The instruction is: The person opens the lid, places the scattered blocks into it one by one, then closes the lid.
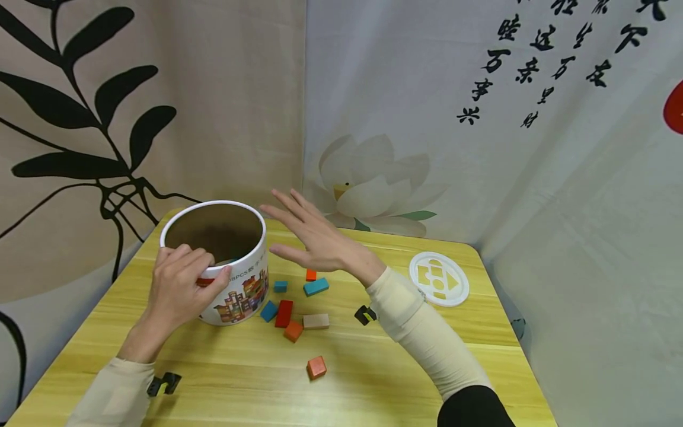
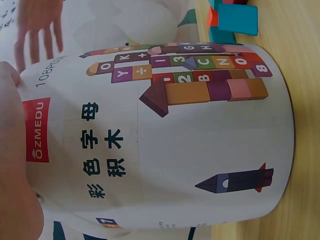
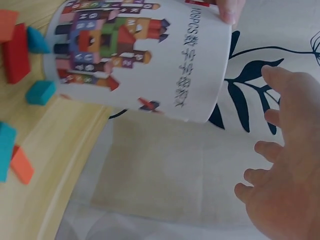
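A white cylindrical bucket [image 1: 242, 299] with printed toy-block pictures stands on the left part of the table. My left hand [image 1: 184, 284] grips its near rim, thumb outside and fingers over the edge. To the bucket's right, my right hand [image 1: 317, 237] hovers in the air with spread fingers and holds nothing. Loose wooden blocks lie beside the bucket: a red block [image 1: 284, 314], a blue block [image 1: 269, 311], a teal block [image 1: 316, 287], a plain wood block [image 1: 316, 321] and several others. One orange cube [image 1: 316, 367] lies nearer to me. Most of the bucket's inside is in shadow.
A round white lid [image 1: 459, 279] with shaped cut-outs lies flat at the table's right. Printed cloth [image 1: 384, 89] hangs behind the wooden table [image 1: 405, 379] and along its sides. Black clips [image 1: 365, 315] sit by both wrists.
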